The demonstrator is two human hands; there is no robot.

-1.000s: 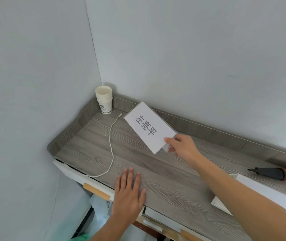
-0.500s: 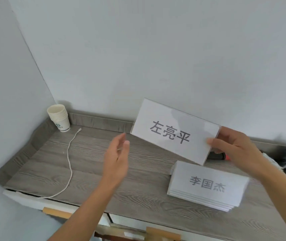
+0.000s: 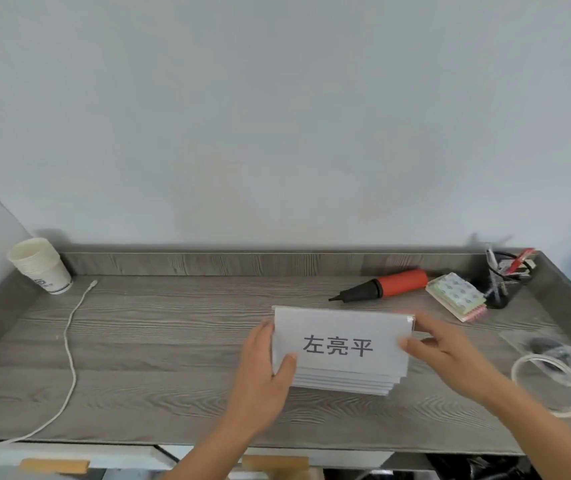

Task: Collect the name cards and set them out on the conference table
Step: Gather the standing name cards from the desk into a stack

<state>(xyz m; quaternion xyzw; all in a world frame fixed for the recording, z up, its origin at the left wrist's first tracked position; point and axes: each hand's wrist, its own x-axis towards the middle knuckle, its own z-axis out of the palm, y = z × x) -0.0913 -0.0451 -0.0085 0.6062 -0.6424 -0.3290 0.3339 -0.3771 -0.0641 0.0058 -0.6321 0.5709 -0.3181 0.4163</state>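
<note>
A white name card [image 3: 341, 336] printed with three dark characters lies on top of a stack of name cards [image 3: 346, 381] on the grey wood-grain counter [image 3: 173, 341]. My left hand [image 3: 265, 372] grips the card's left edge, thumb on its face. My right hand [image 3: 447, 351] grips the card's right edge, thumb on top and fingers behind. Both forearms reach in from the bottom of the view.
A stack of paper cups [image 3: 39, 265] stands in the back left corner, with a white cable [image 3: 69, 341] trailing to the front edge. A red and black pump [image 3: 384, 285], a notepad [image 3: 457, 296], a pen holder [image 3: 506, 275] and a tape roll [image 3: 547, 384] are at the right.
The card came down from mid-air onto the stack, covering the card that showed there. My left hand, free before, now holds its left edge. The view turned right.
</note>
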